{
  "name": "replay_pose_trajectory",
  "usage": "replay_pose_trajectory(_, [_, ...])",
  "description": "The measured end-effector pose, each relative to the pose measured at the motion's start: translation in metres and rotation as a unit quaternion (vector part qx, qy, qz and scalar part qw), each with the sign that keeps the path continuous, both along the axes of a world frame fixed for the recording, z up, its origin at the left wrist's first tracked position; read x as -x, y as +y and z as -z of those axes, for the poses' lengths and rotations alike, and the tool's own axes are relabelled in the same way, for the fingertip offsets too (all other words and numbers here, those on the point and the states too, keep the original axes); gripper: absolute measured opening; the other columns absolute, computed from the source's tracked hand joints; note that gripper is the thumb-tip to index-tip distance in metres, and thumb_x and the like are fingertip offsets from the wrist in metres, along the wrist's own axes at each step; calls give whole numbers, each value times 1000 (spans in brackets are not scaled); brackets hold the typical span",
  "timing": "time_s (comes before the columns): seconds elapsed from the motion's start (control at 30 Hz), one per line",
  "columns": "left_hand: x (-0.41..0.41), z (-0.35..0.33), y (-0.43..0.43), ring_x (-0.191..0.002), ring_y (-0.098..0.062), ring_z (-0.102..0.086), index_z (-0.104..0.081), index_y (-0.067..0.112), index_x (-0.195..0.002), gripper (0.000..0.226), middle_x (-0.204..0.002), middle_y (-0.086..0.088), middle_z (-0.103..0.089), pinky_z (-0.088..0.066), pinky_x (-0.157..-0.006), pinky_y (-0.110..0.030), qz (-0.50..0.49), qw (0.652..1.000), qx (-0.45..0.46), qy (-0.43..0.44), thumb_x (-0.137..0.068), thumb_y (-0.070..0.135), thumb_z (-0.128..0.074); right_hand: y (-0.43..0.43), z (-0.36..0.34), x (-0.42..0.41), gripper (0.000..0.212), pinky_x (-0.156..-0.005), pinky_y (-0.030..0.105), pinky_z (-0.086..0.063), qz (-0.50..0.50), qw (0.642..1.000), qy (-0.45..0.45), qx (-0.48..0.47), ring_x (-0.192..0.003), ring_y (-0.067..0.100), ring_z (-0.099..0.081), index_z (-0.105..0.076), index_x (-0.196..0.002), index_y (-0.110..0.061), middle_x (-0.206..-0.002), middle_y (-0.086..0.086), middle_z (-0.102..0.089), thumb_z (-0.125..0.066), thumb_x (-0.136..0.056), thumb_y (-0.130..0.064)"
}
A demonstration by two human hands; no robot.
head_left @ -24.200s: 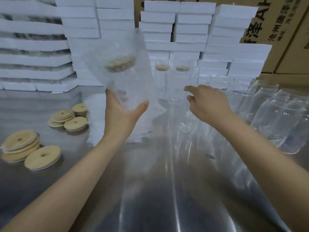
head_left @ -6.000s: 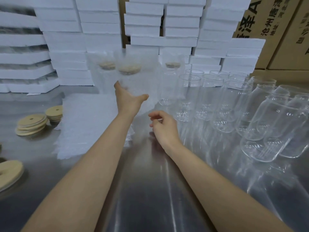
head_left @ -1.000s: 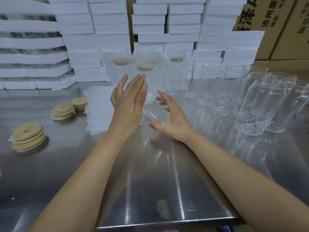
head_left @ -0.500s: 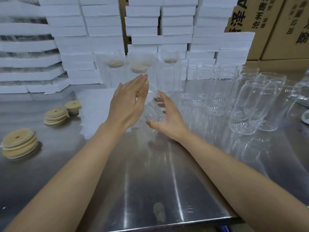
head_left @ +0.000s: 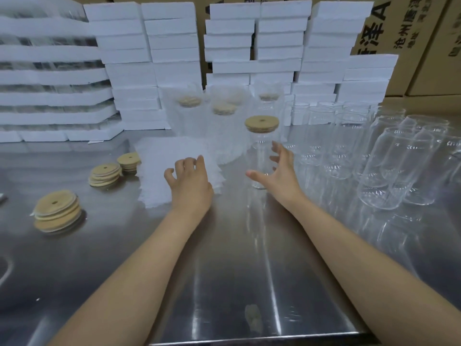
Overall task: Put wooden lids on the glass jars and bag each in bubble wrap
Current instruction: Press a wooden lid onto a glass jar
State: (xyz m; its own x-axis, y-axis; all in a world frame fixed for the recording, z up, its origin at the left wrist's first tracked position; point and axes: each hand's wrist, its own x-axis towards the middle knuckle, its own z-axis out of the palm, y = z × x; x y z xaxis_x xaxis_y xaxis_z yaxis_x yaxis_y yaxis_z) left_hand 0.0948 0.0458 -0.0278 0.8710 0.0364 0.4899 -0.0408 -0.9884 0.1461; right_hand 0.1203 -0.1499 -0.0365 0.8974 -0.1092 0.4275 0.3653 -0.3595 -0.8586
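Note:
A clear glass jar (head_left: pixel 260 156) with a round wooden lid (head_left: pixel 261 124) on top stands upright on the steel table. My right hand (head_left: pixel 279 171) is spread open just right of it, fingers apart, holding nothing. My left hand (head_left: pixel 190 179) rests with loosely curled fingers on the near edge of a white stack of bubble wrap bags (head_left: pixel 172 166). Three lidded jars wrapped in bubble wrap (head_left: pixel 224 126) stand behind the stack. Many bare glass jars (head_left: pixel 389 166) crowd the right side.
Piles of wooden lids lie at the left: a near pile (head_left: pixel 57 214), a middle pile (head_left: pixel 106 174) and a far one (head_left: pixel 129 161). White foam boxes (head_left: pixel 174 46) are stacked along the back, brown cartons (head_left: pixel 409 33) at right. The table's front edge (head_left: pixel 249 339) is close.
Half a second ago both hands held the jar tilted, the left palm against its lid. Now the lidded jar stands upright, the right hand has let go, and the left has dropped onto the bags.

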Motion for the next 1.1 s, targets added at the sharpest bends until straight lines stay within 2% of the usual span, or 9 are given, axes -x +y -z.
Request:
replay_pose_trajectory(0.17, [-4, -4, 6, -110, -29, -46, -57, 9, -121, 31, -120, -11, -51, -33, -87, -33, -18, 1000, -23, 8, -93, 3, -46, -2, 0, -2, 99, -100, 21, -33, 26, 999, 22, -4, -124, 9, -37, -17, -152, -15, -143, 3, -22, -82, -78, -23])
replay_pose_trajectory(0.3, [-4, -7, 14, -101, -32, -52, -62, 4, -114, 30, -110, -15, -55, -40, -82, -36, 36, 996, 80, 1, -92, -6, -45, 0, -1, -1, 103, -108, 31, -38, 39, 999, 25, 11, -128, 13, -37, -11, -153, -11, -143, 6, -22, -81, -78, -23])
replay_pose_trajectory(0.4, [-2, -14, 16, -107, -32, -48, -60, 6, -115, 22, -114, -13, -53, -39, -86, -39, 18, 996, 84, -19, -96, 17, -54, 1, -2, -2, 104, -109, 36, -39, 44, 999, 24, 20, -125, 11, -37, -11, -153, -11, -142, 7, -23, -82, -77, -23])
replay_pose_trajectory(0.47, [-2, -15, 19, -115, -33, -44, -54, 7, -123, 42, -123, -13, -50, -38, -90, -41, -26, 997, 61, 33, -94, 37, -57, 1, -2, -2, 104, -109, 36, -39, 46, 998, 24, 23, -123, 10, -37, -11, -153, -10, -142, 7, -23, -82, -78, -24])
replay_pose_trajectory(0.53, [-5, -15, 25, -115, -35, -44, -55, 6, -124, 40, -122, -16, -52, -40, -89, -42, -40, 997, 48, 46, -95, 34, -55, 1, -2, -1, 104, -107, 32, -39, 45, 998, 26, 24, -122, 9, -36, -10, -153, -11, -143, 7, -23, -81, -78, -24])
replay_pose_trajectory(0.73, [-8, -16, 38, -99, -36, -56, -66, 3, -103, 22, -106, -18, -62, -42, -75, -39, -6, 983, 176, -53, -98, 13, -48, 1, -2, -1, 103, -101, 24, -36, 43, 998, 30, 23, -124, 11, -37, -10, -154, -11, -143, 6, -25, -80, -79, -25])
replay_pose_trajectory(0.83, [-7, -24, 43, -100, -38, -54, -62, -1, -104, 26, -107, -22, -59, -38, -81, -39, -15, 954, 258, -154, -101, 14, -42, 1, -3, 0, 103, -98, 22, -34, 42, 998, 33, 21, -127, 13, -37, -9, -154, -12, -143, 6, -25, -80, -79, -24])
replay_pose_trajectory(0.93, [-2, -35, 40, -95, -31, -55, -63, 0, -104, 27, -104, -20, -60, -33, -76, -25, 19, 911, 306, -274, -101, 14, -40, 1, -3, 1, 105, -102, 24, -35, 43, 998, 32, 18, -129, 14, -37, -7, -154, -12, -142, 6, -27, -80, -79, -23])
replay_pose_trajectory(1.1, [5, -30, 13, -77, -21, -61, -64, 12, -88, 16, -85, -5, -66, -48, -75, -34, 141, 906, 341, -208, -96, 17, -52, 2, -5, 2, 108, -98, 23, -35, 46, 998, 29, 22, -121, 9, -36, -4, -154, -15, -138, 4, -30, -80, -79, -22])
